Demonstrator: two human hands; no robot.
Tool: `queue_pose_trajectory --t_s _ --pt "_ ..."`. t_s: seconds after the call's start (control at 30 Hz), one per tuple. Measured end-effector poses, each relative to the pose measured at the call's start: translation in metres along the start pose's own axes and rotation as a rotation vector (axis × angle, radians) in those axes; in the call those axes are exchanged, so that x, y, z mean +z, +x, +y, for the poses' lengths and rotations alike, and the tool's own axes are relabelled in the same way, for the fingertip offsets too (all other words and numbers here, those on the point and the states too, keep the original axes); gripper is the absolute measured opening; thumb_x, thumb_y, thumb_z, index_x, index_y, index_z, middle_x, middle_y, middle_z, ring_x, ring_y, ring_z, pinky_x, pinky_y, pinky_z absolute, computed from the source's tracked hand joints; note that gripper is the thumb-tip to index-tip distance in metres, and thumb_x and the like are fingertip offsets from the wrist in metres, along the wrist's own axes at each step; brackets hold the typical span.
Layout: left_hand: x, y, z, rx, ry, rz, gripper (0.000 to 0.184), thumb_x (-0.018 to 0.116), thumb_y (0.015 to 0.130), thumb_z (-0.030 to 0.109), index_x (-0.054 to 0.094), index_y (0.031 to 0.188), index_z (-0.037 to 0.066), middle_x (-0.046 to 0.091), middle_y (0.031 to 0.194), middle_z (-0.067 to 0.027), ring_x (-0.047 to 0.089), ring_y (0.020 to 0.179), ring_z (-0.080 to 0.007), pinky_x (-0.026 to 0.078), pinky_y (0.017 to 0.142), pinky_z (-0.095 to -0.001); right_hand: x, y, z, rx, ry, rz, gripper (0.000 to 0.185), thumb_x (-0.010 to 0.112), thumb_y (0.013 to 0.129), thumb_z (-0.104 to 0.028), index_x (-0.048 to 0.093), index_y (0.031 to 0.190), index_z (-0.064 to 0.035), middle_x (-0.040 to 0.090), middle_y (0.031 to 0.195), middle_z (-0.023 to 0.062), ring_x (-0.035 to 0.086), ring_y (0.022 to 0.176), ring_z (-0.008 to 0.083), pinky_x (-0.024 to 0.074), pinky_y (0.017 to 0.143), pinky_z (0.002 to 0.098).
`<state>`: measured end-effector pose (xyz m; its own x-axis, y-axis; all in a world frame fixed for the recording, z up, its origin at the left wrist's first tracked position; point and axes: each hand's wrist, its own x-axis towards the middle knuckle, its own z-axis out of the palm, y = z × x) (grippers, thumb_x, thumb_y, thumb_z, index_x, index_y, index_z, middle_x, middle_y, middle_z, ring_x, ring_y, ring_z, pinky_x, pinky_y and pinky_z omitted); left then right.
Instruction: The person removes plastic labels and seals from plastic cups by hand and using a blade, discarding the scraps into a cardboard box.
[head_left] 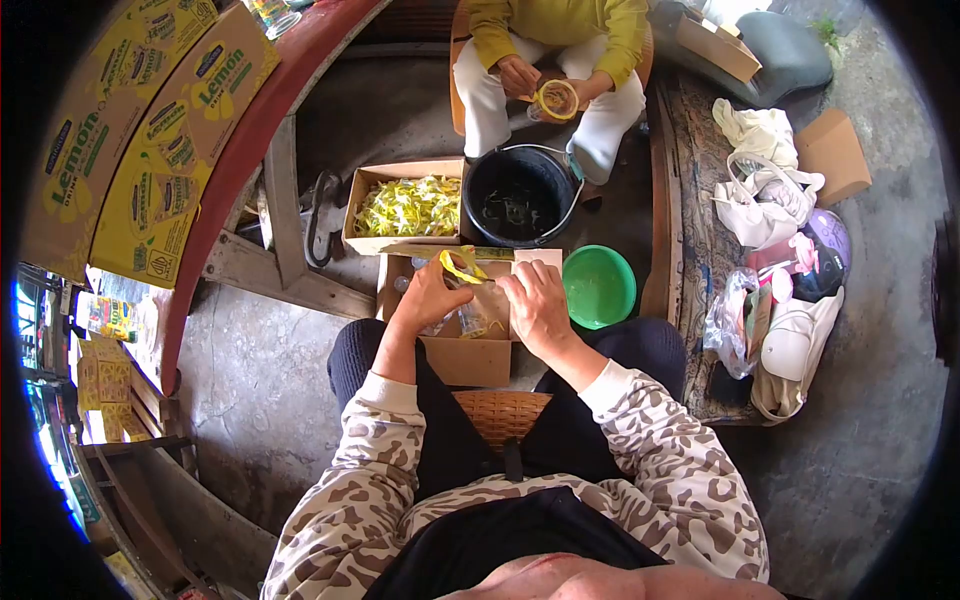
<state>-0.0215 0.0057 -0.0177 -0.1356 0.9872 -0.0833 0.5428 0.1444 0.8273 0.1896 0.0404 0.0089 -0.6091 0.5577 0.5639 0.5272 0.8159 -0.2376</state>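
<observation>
My left hand [428, 298] is closed on a small yellow plastic wrapper piece [462, 266], held over an open cardboard box [466, 362] between my knees. Close to its right edge, my right hand [540, 308] has thumb and fingers pinched together; what they grip, if anything, is too small to tell. Clear plastic cups [470, 320] lie inside the box, partly hidden by my hands. Beyond it, another cardboard box [357, 222] is heaped with yellow and white strips [408, 205].
A black bucket [482, 228] and a green basin [600, 287] stand ahead. Opposite sits a person in a yellow top [560, 25], holding a yellow-rimmed clear cup [557, 99]. Lemon cartons [150, 180] stand on the left; bags [765, 205] lie on a bench at right.
</observation>
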Motion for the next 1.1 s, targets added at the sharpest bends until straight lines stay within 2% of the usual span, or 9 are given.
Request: queue_pose_trajectory --t_s 0.17,0.2,0.3,0.47,0.57,0.67,0.93,1.0,1.1 --pt "-0.001 -0.004 0.017 -0.014 -0.124 -0.085 0.049 0.074 0.069 0.021 0.061 0.111 0.000 0.069 0.099 -0.0173 0.067 0.094 -0.0292 0.051 0.087 -0.0375 0.006 0.001 0.007 0.150 0.084 -0.035 0.013 0.067 0.074 -0.003 0.062 0.085 -0.0066 0.053 0.088 0.0084 0.055 0.090 0.0267 0.0441 0.079 0.0399" --pt "0.001 -0.004 0.018 0.031 -0.124 -0.040 0.049 0.074 0.069 0.020 0.061 0.111 0.000 0.069 0.098 -0.0165 0.067 0.093 -0.0281 0.051 0.087 -0.0372 0.006 0.002 0.008 0.241 0.157 -0.034 0.014 0.068 0.074 -0.001 0.062 0.084 -0.0067 0.054 0.089 0.0084 0.055 0.090 0.0271 0.0439 0.079 0.0401" --pt "0.000 -0.003 0.020 0.093 -0.113 0.037 0.049 0.074 0.069 0.017 0.060 0.112 0.000 0.069 0.098 -0.0155 0.067 0.093 -0.0263 0.051 0.086 -0.0365 0.001 0.004 0.013 0.258 0.234 -0.003 0.016 0.068 0.073 0.002 0.063 0.084 -0.0069 0.054 0.089 0.0080 0.054 0.089 0.0273 0.0435 0.078 0.0396" --pt "-0.004 0.000 0.022 0.102 -0.064 0.070 0.049 0.074 0.069 0.016 0.059 0.113 -0.001 0.069 0.098 -0.0150 0.067 0.093 -0.0246 0.052 0.085 -0.0358 -0.007 0.008 0.012 0.137 0.165 -0.010 0.014 0.068 0.075 -0.001 0.063 0.086 -0.0076 0.053 0.088 0.0071 0.054 0.087 0.0256 0.0435 0.077 0.0386" --pt "-0.010 -0.001 0.025 0.008 -0.094 -0.001 0.050 0.074 0.069 0.017 0.059 0.112 -0.002 0.068 0.098 -0.0165 0.066 0.095 -0.0263 0.050 0.086 -0.0354 -0.006 0.010 0.010 0.017 0.057 0.040 0.013 0.066 0.076 -0.006 0.063 0.089 -0.0076 0.053 0.088 0.0066 0.054 0.088 0.0247 0.0441 0.077 0.0386" --pt "-0.008 0.000 0.015 -0.017 -0.204 -0.127 0.052 0.074 0.069 0.018 0.057 0.113 -0.003 0.067 0.102 -0.0151 0.064 0.096 -0.0220 0.050 0.087 -0.0343 -0.004 0.010 0.009 -0.019 0.037 0.028 0.013 0.064 0.076 -0.007 0.062 0.089 -0.0069 0.053 0.089 0.0071 0.054 0.088 0.0244 0.0446 0.077 0.0386" --pt "-0.001 -0.004 0.034 -0.048 -0.238 0.002 0.062 0.082 0.070 0.020 0.052 0.119 -0.001 0.064 0.102 -0.0116 0.061 0.094 -0.0174 0.049 0.087 -0.0320 -0.008 0.012 0.011 0.050 0.080 -0.025 0.013 0.066 0.074 -0.006 0.062 0.086 -0.0076 0.052 0.088 0.0066 0.054 0.088 0.0242 0.0446 0.080 0.0379" --pt "-0.001 -0.002 0.028 0.015 -0.157 0.073 0.051 0.083 0.069 0.019 0.050 0.104 -0.001 0.066 0.095 -0.0142 0.063 0.083 -0.0164 0.052 0.073 -0.0311 -0.009 0.013 0.012 0.041 0.068 0.007 0.011 0.065 0.075 -0.006 0.063 0.086 -0.0079 0.052 0.088 0.0064 0.054 0.088 0.0237 0.0445 0.079 0.0379" --pt "-0.005 -0.004 0.028 -0.107 -0.284 -0.060 0.048 0.081 0.070 0.017 0.050 0.102 -0.001 0.064 0.089 -0.0103 0.060 0.077 -0.0135 0.051 0.067 -0.0302 -0.007 0.010 0.012 0.016 0.055 -0.006 0.011 0.063 0.075 -0.007 0.062 0.086 -0.0079 0.052 0.088 0.0062 0.053 0.089 0.0233 0.0444 0.080 0.0377"
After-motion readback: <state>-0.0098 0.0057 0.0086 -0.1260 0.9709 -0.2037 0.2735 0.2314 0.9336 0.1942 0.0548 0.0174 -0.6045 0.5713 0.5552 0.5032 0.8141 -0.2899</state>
